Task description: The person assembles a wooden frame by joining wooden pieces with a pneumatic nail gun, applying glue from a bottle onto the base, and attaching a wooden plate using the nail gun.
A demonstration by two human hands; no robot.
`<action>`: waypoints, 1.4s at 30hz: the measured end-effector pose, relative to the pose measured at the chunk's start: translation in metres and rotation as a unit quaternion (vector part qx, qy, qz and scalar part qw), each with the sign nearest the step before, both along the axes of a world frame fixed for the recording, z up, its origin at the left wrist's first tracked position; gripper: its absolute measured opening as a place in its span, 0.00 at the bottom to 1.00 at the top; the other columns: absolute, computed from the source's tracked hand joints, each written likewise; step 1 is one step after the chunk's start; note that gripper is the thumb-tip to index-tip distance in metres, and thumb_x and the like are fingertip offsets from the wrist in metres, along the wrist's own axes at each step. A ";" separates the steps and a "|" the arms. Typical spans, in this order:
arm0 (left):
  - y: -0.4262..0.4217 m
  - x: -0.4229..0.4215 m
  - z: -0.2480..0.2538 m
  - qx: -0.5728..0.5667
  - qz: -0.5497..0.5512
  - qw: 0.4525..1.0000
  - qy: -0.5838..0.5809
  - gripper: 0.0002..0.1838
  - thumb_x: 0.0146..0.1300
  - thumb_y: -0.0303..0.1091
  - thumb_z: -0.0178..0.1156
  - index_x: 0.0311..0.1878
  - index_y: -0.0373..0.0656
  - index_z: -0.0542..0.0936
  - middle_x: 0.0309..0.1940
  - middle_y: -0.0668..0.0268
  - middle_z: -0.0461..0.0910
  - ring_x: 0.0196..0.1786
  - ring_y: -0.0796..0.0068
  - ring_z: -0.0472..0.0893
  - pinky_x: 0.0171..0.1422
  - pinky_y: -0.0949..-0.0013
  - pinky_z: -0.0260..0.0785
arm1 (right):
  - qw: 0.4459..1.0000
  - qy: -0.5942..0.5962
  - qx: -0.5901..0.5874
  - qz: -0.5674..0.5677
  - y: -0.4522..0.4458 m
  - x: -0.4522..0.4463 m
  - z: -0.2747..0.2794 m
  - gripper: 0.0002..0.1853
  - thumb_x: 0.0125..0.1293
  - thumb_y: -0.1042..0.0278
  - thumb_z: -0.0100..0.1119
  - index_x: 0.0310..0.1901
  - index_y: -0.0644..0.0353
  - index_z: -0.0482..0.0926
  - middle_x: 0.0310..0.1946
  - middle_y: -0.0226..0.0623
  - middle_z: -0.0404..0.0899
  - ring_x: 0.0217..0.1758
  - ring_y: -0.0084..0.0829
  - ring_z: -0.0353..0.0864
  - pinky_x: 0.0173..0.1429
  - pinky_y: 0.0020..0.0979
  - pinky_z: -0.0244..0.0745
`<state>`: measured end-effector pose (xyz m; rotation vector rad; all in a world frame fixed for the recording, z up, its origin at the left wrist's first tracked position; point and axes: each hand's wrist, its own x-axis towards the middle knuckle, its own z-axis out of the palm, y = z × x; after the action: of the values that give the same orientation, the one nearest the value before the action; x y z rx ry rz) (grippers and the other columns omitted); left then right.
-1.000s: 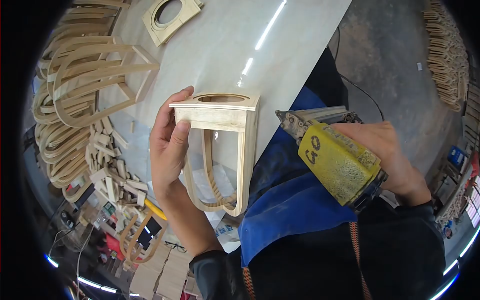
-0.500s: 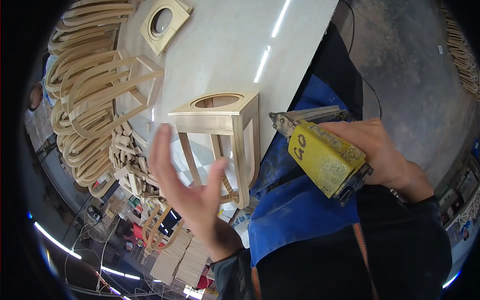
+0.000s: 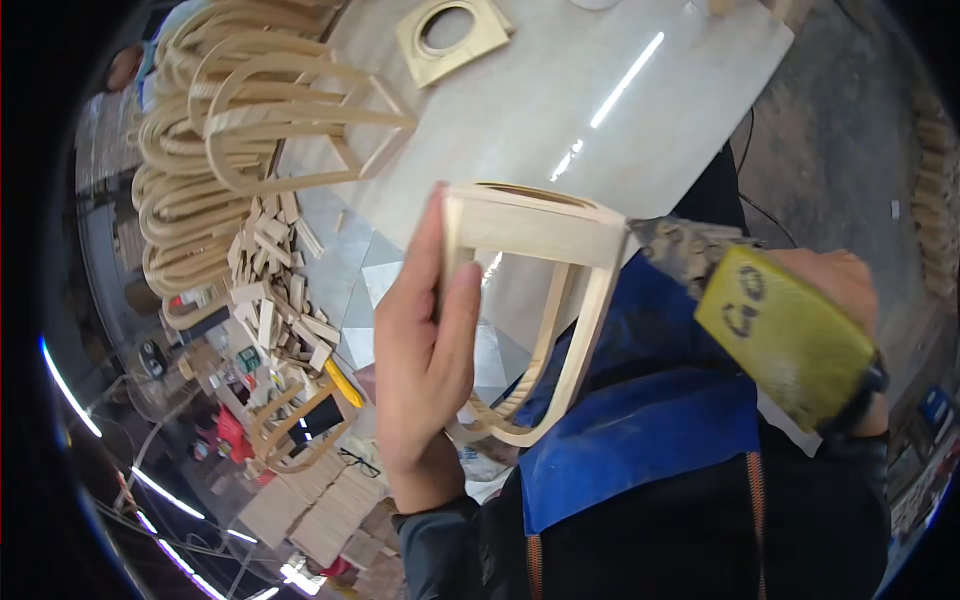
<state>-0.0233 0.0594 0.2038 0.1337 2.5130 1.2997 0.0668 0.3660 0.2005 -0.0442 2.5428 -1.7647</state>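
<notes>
A pale wooden frame (image 3: 540,230) with a round-holed top and curved legs stands in front of me, one side facing me. My left hand (image 3: 415,370) is closed on its left upper corner, thumb on the near side and fingers along the outer side. In my right hand (image 3: 835,275) is a worn yellow nail gun (image 3: 785,330). The gun's nose points left, close to the frame's right upper corner; contact there is unclear. My right fingers are partly hidden behind the gun's body.
On the grey table (image 3: 640,140) lies a square wooden board (image 3: 480,45) with a round hole. Curved wooden frames (image 3: 185,225) are stacked at the left, near loose wood offcuts (image 3: 268,240) and a yellow-handled tool (image 3: 343,383). A person (image 3: 125,68) shows at the far upper left.
My left hand was open beside the frame and has closed on it. The frame is turned and nearer to me. The nail gun has moved right in view, its nose at the frame's corner.
</notes>
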 end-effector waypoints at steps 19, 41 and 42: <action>-0.056 -0.027 -0.074 0.066 -0.225 0.970 -0.062 0.34 0.84 0.48 0.58 0.82 0.35 0.69 0.65 0.46 0.86 0.53 0.44 0.88 0.59 0.57 0.78 | 0.913 -0.082 0.256 0.306 -0.070 -0.107 0.052 0.21 0.61 0.73 0.76 0.56 0.70 0.88 0.46 0.47 0.94 0.35 0.38 0.93 0.42 0.29 0.86; -0.053 -0.038 -0.073 0.035 -0.222 0.967 -0.121 0.36 0.83 0.53 0.59 0.82 0.37 0.69 0.54 0.43 0.89 0.44 0.42 0.88 0.51 0.53 0.79 | 0.831 -0.129 0.358 0.404 -0.082 -0.134 0.062 0.17 0.69 0.71 0.72 0.56 0.64 0.81 0.31 0.40 0.88 0.25 0.34 0.86 0.31 0.30 0.77; -0.053 -0.039 -0.072 0.030 -0.227 0.965 -0.125 0.36 0.83 0.53 0.59 0.82 0.38 0.69 0.53 0.43 0.89 0.43 0.42 0.88 0.51 0.53 0.79 | 0.823 -0.134 0.369 0.411 -0.083 -0.135 0.063 0.17 0.69 0.72 0.72 0.56 0.64 0.81 0.30 0.40 0.87 0.25 0.34 0.86 0.31 0.30 0.77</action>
<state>-0.0626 0.0061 0.1316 0.4948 2.0692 1.1200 -0.0681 0.2829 0.2636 -0.6800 2.2514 -0.4064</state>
